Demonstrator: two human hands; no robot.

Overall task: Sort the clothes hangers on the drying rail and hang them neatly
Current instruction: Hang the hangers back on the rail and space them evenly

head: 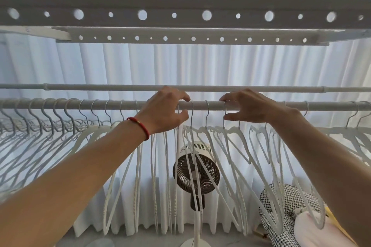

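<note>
While curled, both hands (163,109) pinch hanger hooks (224,112)

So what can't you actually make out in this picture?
Head view only:
- Rail: both ends run past the frame edges.
- Hooks under the left hand and right hand: covered by the fingers.
- Fan: partly behind hangers.
- Far-left hangers: overlapping, uncountable.

Bare forearms — red bracelet (138,127) on left wrist.
</note>
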